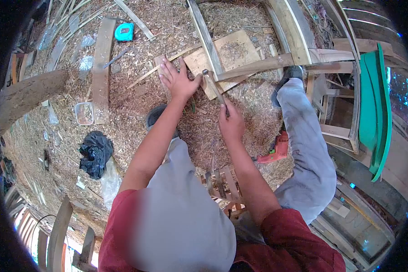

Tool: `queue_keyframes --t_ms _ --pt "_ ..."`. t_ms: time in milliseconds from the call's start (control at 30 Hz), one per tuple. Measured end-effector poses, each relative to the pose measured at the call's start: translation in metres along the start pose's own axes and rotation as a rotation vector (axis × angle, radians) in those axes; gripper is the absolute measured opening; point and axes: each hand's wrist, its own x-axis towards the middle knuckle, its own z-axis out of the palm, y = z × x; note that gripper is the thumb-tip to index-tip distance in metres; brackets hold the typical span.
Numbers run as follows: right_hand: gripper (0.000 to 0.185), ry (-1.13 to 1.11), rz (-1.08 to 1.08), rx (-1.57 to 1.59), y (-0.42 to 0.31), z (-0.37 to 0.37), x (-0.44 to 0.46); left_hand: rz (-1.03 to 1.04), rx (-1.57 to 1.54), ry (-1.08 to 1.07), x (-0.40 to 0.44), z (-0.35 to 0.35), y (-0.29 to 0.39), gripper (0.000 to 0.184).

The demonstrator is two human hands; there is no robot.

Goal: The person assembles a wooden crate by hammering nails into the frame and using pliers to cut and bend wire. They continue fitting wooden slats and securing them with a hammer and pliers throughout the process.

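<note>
My right hand (231, 119) is wrapped round the lower handle of a hammer (215, 88), whose dark head points up and left, near the corner of a wooden frame (206, 38). To its left, my left hand (179, 81) has its fingers spread over a thin piece of wood (160, 60), with the thumb reaching toward the hammer head. A flat wooden board (236, 46) lies on the shavings under the frame corner. Whether the hammer head touches the wood, I cannot tell.
A red drill (279, 149) lies between my legs. On the left are a turquoise tape measure (124, 32), a long plank (103, 68), a clear plastic tub (84, 113) and a black bag (96, 154). Slatted wooden furniture and a green plastic piece (371, 109) stand at right.
</note>
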Motion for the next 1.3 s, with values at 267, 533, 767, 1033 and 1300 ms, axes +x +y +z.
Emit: queue_keyframes --t_ms 267,533,767,1033,1300 --pt "0.037 -0.022 0.006 -0.059 -0.001 0.000 0.002 -0.003 0.008 -0.014 -0.001 0.001 0.000 0.108" --pt "0.036 0.008 -0.057 -0.081 0.004 0.003 0.001 -0.010 0.001 -0.022 -0.001 -0.002 0.001 0.108" --pt "0.037 0.037 -0.058 -0.066 0.003 0.004 -0.002 -0.003 0.009 -0.011 0.000 0.000 -0.001 0.108" --pt "0.036 -0.008 -0.046 -0.123 0.001 0.002 0.002 0.011 -0.001 0.010 0.000 0.005 -0.003 0.107" --pt "0.034 -0.025 0.000 -0.040 0.002 0.000 -0.001 0.013 0.001 0.014 -0.002 0.001 0.000 0.108"
